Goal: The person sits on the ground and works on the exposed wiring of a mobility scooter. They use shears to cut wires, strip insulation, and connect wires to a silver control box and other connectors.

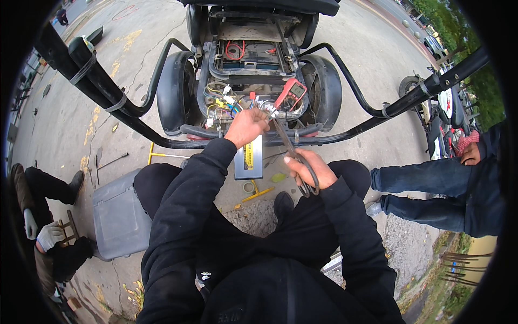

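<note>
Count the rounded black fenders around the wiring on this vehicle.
2: one fender left of the wires by your left hand, another fender to their right. Others may be hidden.

The person wears a black long-sleeved top (253, 286) with faint lettering (231, 316) on its front, black trousers (302, 221) and a dark shoe (283, 205). Left hand (248, 127) and right hand (315, 171) are bare.

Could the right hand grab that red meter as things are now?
Probably not straight away: the right hand is holding scissors, so it looks occupied. The way itself seems fairly free, though; the red meter lies in the open, just beyond the black frame bar.
</note>
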A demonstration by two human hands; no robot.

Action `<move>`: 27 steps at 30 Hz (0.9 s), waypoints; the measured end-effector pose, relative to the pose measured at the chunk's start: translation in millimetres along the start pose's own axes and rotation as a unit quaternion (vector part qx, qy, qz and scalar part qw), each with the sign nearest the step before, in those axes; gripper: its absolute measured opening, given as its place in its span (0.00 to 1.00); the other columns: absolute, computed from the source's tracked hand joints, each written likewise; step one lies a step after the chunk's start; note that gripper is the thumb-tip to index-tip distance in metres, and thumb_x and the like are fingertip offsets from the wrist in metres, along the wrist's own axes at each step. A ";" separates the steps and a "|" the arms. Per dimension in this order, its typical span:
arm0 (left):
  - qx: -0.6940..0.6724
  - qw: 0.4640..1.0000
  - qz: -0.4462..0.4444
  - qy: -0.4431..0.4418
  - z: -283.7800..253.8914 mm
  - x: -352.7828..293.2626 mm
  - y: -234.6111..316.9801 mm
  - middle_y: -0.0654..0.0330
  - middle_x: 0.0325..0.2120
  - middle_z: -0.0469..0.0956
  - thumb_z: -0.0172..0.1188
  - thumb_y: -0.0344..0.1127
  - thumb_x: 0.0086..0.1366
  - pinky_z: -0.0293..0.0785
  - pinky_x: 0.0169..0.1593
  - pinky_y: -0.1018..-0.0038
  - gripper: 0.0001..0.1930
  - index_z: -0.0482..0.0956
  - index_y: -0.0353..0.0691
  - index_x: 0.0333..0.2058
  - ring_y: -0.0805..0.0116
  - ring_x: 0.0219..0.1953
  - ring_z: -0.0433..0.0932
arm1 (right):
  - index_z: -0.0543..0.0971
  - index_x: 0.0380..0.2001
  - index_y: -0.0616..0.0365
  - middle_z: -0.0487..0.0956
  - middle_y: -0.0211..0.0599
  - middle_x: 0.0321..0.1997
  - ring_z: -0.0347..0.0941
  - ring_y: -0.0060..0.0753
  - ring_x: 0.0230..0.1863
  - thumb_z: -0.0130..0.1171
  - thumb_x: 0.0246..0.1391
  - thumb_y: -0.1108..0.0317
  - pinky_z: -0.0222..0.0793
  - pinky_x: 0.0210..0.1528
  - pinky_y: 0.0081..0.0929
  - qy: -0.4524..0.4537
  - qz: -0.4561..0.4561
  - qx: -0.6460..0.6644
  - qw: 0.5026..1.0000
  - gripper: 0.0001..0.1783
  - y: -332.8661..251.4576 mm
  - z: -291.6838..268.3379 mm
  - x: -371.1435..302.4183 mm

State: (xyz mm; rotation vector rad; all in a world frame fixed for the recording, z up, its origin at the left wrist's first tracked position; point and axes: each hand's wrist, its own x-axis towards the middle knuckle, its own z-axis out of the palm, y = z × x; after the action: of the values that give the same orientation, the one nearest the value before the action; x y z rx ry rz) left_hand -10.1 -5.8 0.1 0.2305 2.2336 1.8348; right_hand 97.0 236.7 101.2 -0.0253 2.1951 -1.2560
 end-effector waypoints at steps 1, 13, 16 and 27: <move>0.004 1.000 -0.006 0.001 -0.1 -0.1 0.4 0.54 0.34 0.90 0.63 0.31 0.72 0.83 0.43 0.72 0.09 0.84 0.28 0.42 0.71 0.34 0.86 | 0.79 0.55 0.67 0.79 0.32 0.28 0.76 0.23 0.22 0.61 0.75 0.53 0.72 0.27 0.23 0.001 0.004 -0.005 1.000 0.24 -0.2 -0.3 0.0; 0.002 1.000 -0.001 0.002 -0.9 -2.0 3.0 0.53 0.34 0.91 0.63 0.31 0.70 0.84 0.43 0.71 0.10 0.84 0.28 0.41 0.70 0.34 0.87 | 0.80 0.48 0.65 0.81 0.33 0.28 0.79 0.27 0.21 0.62 0.73 0.48 0.75 0.26 0.28 0.000 -0.004 -0.006 1.000 0.25 4.7 3.5 1.1; 0.036 0.999 0.019 0.006 -0.9 -1.9 1.3 0.53 0.33 0.91 0.63 0.31 0.69 0.85 0.43 0.71 0.10 0.85 0.28 0.41 0.70 0.33 0.88 | 0.79 0.55 0.67 0.79 0.32 0.29 0.76 0.23 0.23 0.61 0.75 0.52 0.72 0.28 0.24 -0.008 -0.001 -0.017 1.000 0.25 3.8 1.7 -0.6; 0.018 1.000 0.010 0.004 -0.1 -0.8 1.3 0.53 0.33 0.91 0.62 0.30 0.69 0.84 0.43 0.72 0.10 0.85 0.28 0.41 0.71 0.33 0.87 | 0.79 0.53 0.66 0.79 0.32 0.28 0.77 0.23 0.22 0.61 0.75 0.52 0.73 0.28 0.25 -0.010 -0.007 -0.017 1.000 0.24 -0.7 2.2 -5.3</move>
State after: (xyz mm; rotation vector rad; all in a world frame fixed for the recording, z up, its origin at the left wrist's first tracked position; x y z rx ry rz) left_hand -9.4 -5.9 1.4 0.2548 2.2802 1.8094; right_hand 102.3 236.1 103.5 -0.0655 2.2031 -1.2200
